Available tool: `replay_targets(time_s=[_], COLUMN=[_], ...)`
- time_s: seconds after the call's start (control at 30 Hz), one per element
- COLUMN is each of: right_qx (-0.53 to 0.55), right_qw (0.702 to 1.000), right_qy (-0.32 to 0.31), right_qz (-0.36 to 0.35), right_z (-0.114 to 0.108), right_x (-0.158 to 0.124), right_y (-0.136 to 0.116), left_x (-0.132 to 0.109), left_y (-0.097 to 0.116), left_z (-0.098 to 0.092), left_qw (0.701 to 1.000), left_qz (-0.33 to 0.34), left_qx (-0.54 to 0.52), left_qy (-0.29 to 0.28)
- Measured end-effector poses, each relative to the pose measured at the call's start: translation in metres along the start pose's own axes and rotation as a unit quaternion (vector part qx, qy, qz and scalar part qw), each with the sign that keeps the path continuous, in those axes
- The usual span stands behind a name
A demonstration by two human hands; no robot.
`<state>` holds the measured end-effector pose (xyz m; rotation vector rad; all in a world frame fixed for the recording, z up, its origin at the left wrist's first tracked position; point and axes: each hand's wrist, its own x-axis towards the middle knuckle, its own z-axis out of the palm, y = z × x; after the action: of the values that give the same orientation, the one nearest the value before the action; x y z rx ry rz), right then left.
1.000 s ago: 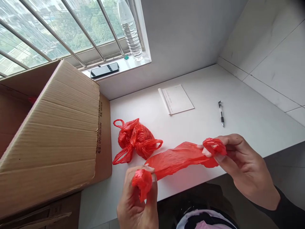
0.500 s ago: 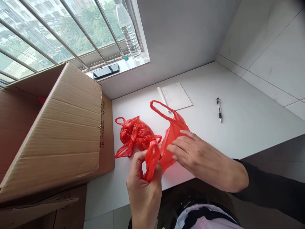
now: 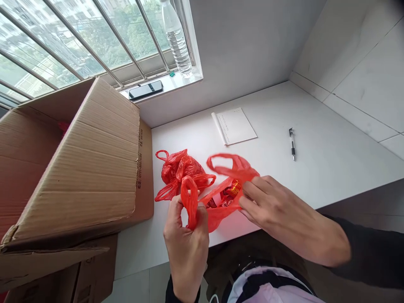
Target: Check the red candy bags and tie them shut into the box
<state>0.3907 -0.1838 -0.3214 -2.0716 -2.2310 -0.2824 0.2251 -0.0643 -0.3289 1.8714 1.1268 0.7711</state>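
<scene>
A red plastic bag (image 3: pixel 217 219) is stretched between my two hands near the table's front edge. My left hand (image 3: pixel 187 240) closes round one handle, whose loop sticks up above the thumb. Fingers of my right hand (image 3: pixel 268 206) pinch the opposite side of the bag's mouth, below the other handle loop. Through the mouth show small wrapped packets (image 3: pixel 232 191), red with some gold and white; their kind I cannot make out. Just behind my left hand lies a second red plastic bag (image 3: pixel 186 168), full and knotted, its handle ends spread on the table.
An open cardboard box (image 3: pixel 91 155) stands at the left, with something red inside. On the white table (image 3: pixel 331 147) lie a notepad (image 3: pixel 236 126) and a pen (image 3: pixel 292 145). The windowsill holds a phone (image 3: pixel 145 90) and a water bottle (image 3: pixel 178 44).
My right hand has gone from lying against the bag's side to pinching its rim. The mouth has been pulled wider, so the packets show. The free handle loop has dropped lower.
</scene>
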Motion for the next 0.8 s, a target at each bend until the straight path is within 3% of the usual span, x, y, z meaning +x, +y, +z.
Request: replay_targets(time_s=[0.13, 0.23, 0.37, 0.47, 0.57, 0.63, 0.7, 0.8], right_qx=[-0.035, -0.041, -0.048, -0.034, 0.005, 0.069, 0.171, 0.242], right_qw=[0.995, 0.993, 0.996, 0.996, 0.999, 0.996, 0.976, 0.952], right_qy=[0.044, 0.030, -0.063, -0.076, -0.037, -0.023, -0.075, -0.179], right_qz=[-0.077, -0.108, -0.034, 0.021, 0.005, -0.057, -0.115, -0.063], right_z=[-0.007, -0.006, -0.001, -0.011, -0.029, -0.034, -0.027, 0.000], right_x=[-0.021, -0.029, -0.042, -0.043, -0.019, 0.009, 0.036, 0.058], right_y=[-0.013, -0.017, -0.015, -0.019, -0.026, -0.027, -0.022, -0.006], left_x=[-0.006, -0.009, -0.010, -0.011, -0.009, -0.004, 0.001, 0.007], left_y=[-0.007, -0.008, -0.011, -0.013, -0.011, -0.009, -0.009, -0.014], left_z=[0.001, 0.001, -0.002, -0.005, -0.005, -0.004, -0.002, 0.001], left_qw=[1.000, 0.997, 0.973, 0.948, 0.945, 0.959, 0.974, 0.987], left_qz=[-0.008, 0.029, 0.081, 0.042, 0.004, -0.005, -0.016, -0.060], left_qx=[0.014, 0.064, 0.209, 0.294, 0.286, 0.237, 0.181, 0.105], left_qy=[0.005, -0.006, -0.051, -0.116, -0.158, -0.157, -0.136, -0.110])
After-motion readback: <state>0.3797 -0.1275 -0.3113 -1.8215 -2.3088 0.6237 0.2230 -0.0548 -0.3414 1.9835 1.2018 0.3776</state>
